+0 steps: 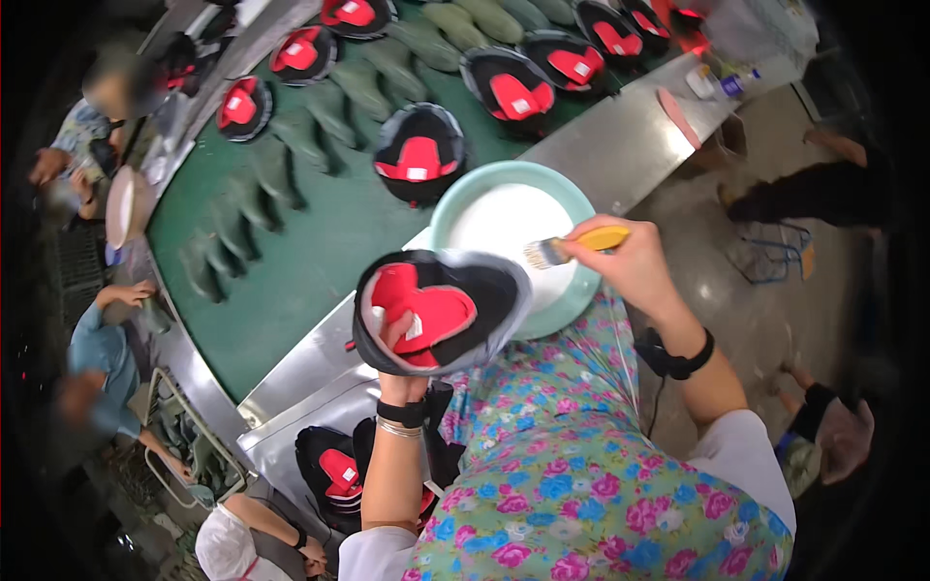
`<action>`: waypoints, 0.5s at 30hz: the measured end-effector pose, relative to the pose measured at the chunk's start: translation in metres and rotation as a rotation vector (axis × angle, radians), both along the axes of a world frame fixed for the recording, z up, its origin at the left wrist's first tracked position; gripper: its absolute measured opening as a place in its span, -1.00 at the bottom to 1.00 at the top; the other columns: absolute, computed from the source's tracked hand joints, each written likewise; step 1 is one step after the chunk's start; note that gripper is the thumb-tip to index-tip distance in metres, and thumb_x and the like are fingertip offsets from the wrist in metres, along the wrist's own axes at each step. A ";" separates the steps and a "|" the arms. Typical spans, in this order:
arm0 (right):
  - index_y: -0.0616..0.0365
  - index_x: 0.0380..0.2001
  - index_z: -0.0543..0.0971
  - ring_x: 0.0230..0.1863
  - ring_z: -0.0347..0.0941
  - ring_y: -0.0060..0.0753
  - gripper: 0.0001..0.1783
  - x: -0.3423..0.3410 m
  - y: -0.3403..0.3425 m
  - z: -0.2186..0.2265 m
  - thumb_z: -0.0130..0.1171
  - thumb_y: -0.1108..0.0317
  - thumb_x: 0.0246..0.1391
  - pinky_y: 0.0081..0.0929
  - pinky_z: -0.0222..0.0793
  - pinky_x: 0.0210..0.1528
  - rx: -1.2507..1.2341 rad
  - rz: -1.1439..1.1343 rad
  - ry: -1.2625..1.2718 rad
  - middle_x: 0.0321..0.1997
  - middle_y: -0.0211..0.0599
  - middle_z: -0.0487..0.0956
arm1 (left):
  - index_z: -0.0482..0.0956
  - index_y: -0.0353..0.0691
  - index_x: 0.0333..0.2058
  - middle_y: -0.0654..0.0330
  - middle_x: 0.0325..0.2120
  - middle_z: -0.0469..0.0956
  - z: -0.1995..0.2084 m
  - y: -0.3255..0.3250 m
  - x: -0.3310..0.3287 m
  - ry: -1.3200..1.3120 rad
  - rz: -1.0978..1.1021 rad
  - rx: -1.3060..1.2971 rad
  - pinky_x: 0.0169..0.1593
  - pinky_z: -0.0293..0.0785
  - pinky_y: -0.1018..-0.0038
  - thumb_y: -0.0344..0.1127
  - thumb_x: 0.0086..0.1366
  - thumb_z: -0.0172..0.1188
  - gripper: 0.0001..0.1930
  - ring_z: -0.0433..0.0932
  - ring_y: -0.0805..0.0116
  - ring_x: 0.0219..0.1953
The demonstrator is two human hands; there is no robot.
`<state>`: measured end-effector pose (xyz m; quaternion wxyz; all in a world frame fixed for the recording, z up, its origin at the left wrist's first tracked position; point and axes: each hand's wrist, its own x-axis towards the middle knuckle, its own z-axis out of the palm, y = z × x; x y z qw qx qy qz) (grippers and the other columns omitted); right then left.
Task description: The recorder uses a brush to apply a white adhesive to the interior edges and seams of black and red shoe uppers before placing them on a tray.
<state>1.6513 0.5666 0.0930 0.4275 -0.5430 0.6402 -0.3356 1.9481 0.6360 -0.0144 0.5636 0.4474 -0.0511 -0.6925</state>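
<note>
Her left hand grips a black-and-red shoe upper from inside, above the desk edge; her right hand pinches a yellow-handled brush over the bowl of white glue.

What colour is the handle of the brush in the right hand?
Yellow. The brush handle shows best in the head view, held by the right hand over the bowl.

Small white rectangular labels sit on the red linings of the shoe uppers: one on the upper I hold at frame centre, its label just beside my left thumb, others on the conveyor uppers across the top. A small white bottle stands upper right.
</note>
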 end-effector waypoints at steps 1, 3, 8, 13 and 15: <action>0.26 -0.42 0.63 -0.41 0.52 -0.65 -0.87 -0.006 -0.003 0.009 0.32 0.46 -0.09 -0.66 0.42 -0.33 0.031 0.016 -0.026 -0.48 -0.34 0.63 | 0.44 -0.32 -0.05 0.07 -0.10 0.50 0.003 -0.001 0.005 0.079 -0.037 0.071 0.02 0.47 0.28 -0.38 0.22 0.07 -0.69 0.49 0.19 -0.05; 0.26 -0.40 0.63 -0.37 0.52 -0.63 -0.88 -0.009 -0.008 0.021 0.30 0.48 -0.08 -0.66 0.42 -0.29 -0.016 0.103 -0.106 -0.43 -0.33 0.63 | 0.52 -0.34 -0.18 0.02 -0.23 0.58 0.002 0.016 0.008 -0.054 -0.114 -0.130 -0.06 0.54 0.35 -0.44 0.12 0.09 -0.73 0.58 0.21 -0.19; 0.28 -0.33 0.63 -0.19 0.55 -0.44 -0.81 -0.001 -0.015 0.046 0.30 0.57 -0.11 -0.53 0.44 -0.12 -0.163 0.692 -0.435 -0.27 -0.25 0.64 | 0.48 -0.30 -0.12 0.06 -0.20 0.56 0.047 0.021 -0.058 0.428 -0.279 -0.053 -0.10 0.56 0.41 -0.45 0.17 0.11 -0.72 0.59 0.23 -0.21; 0.24 -0.37 0.63 -0.25 0.57 -0.41 -0.83 -0.018 -0.001 0.047 0.33 0.51 -0.13 -0.55 0.45 -0.16 -0.363 0.890 -0.437 -0.31 -0.25 0.65 | 0.39 -0.31 0.00 0.06 -0.17 0.53 0.081 0.042 -0.130 -0.175 -0.352 -0.544 -0.07 0.56 0.43 -0.46 0.21 0.12 -0.64 0.57 0.27 -0.17; 0.22 -0.40 0.64 -0.35 0.56 -0.52 -0.88 -0.041 0.000 0.040 0.31 0.45 -0.07 -0.60 0.44 -0.24 -0.431 0.784 -0.340 -0.37 -0.30 0.65 | 0.48 -0.30 -0.12 0.08 -0.16 0.53 0.030 0.062 -0.148 -0.422 -0.300 -0.510 -0.04 0.50 0.40 -0.41 0.22 0.13 -0.75 0.52 0.31 -0.13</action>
